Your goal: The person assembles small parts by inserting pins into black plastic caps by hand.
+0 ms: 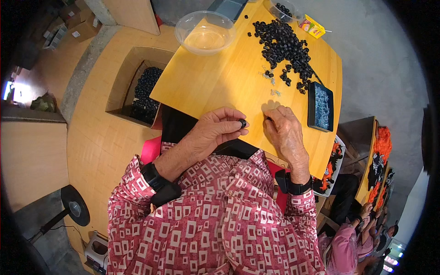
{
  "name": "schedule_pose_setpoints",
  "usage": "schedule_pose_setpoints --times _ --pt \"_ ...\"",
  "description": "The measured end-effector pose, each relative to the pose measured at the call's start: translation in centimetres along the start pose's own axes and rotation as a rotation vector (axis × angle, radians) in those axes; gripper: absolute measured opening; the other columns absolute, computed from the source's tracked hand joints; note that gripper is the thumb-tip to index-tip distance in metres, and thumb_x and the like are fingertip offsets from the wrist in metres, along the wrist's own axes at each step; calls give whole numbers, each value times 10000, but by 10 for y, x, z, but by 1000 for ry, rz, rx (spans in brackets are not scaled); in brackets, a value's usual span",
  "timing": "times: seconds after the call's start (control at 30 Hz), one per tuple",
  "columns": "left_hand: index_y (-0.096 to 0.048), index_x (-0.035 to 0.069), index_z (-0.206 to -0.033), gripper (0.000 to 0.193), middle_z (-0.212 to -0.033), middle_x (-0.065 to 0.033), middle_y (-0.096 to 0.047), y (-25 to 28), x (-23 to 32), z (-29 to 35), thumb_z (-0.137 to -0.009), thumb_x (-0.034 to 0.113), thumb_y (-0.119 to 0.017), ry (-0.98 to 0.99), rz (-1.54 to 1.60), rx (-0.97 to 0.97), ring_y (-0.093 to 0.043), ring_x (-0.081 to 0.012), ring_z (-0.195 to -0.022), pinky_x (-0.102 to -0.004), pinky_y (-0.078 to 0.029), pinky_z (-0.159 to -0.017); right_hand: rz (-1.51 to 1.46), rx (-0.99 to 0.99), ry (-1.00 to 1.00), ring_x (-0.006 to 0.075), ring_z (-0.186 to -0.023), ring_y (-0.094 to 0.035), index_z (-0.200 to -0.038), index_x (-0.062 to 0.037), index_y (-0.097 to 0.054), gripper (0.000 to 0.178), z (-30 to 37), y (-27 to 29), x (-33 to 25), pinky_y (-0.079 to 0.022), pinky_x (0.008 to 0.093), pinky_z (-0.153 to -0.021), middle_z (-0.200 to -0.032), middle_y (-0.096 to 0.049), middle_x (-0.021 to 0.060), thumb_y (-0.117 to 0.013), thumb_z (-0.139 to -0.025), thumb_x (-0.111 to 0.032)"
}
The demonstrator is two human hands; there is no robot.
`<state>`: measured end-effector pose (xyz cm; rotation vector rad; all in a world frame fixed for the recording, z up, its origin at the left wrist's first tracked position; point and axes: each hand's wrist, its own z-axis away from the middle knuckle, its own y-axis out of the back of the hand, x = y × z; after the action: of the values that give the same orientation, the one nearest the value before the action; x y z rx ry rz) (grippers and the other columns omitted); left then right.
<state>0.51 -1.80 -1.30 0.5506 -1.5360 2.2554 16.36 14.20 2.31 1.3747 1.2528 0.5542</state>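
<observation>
Between the thumb and fingers of my left hand point(208, 133) is a small round black plastic part point(242, 123), held just over the near edge of the yellow table point(206, 85). My right hand point(288, 133) rests low over the tabletop to its right, with its fingers curled and the thumb close to the index finger. Something small and dark shows at those fingertips, too hidden to name. Past the hands lie little clusters of tiny shiny pieces point(275, 92). Beyond them spreads a heap of similar black parts point(282, 43).
A black tray point(312, 124) of small silvery pieces stands at the table's right edge. At the far left is a clear plastic bowl point(197, 43); a yellow box point(311, 26) sits far right. A cardboard box point(120, 98) of dark parts stands left. Other people point(343, 247) sit at right.
</observation>
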Motion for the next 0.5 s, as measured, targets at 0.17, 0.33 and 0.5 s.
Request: schedule_pose_setpoints --times 0.17,0.33,0.5 --pt "-617 12 -1094 179 -1049 -77 -644 0 1 1 -917 35 -617 -7 -9 1 -676 -181 -961 -236 -570 -839 -170 -20 -147 351 -827 -590 -945 -7 -608 199 7 0 4 -489 420 -726 -836 -588 167 -677 -759 -2" --pt "-618 15 -1093 178 -1049 -74 -644 -1 2 1 -916 35 -618 -3 -9 -4 -674 -178 -966 -234 -569 -836 -303 -25 -239 353 -822 -589 -940 5 -613 196 13 0 5 -485 419 -732 -831 -580 164 -693 -760 -4" --pt "-626 14 -1089 176 -1043 -74 -651 1 -1 1 -914 23 -615 -25 11 0 -675 -188 -971 -242 -570 -836 -186 -1 -121 322 -802 -608 -902 10 -618 157 10 3 -1 -497 387 -708 -830 -592 146 -701 -769 3"
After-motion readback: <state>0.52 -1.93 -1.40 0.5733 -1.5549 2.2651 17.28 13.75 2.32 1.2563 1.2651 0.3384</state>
